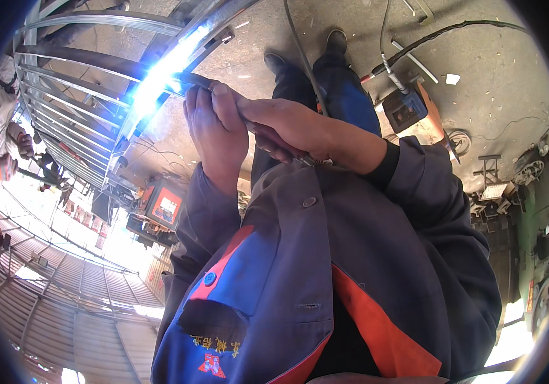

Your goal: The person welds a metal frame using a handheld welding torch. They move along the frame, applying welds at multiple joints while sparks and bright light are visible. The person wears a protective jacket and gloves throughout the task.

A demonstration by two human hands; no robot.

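A welding torch (192, 79) points at a metal frame (76, 59) of curved parallel bars on the left. At its tip burns a dazzling blue-white arc (150, 93), whose glare hides the joint. My left hand (215, 125) is closed round the front of the torch, close behind the arc. Behind it, my right hand (281, 125) is wrapped round the torch's rear part, its thumb side touching the left hand. A dark cable (304, 54) hangs down past my right wrist; where it joins the torch is hidden.
An orange machine (415, 110) with a dark socketed face stands on the floor at right, a thick cable (441, 32) beside it. Another orange-red machine (162, 208) stands beyond my left sleeve. Metal offcuts (415, 62) and a white piece (452, 79) lie on the concrete near my feet.
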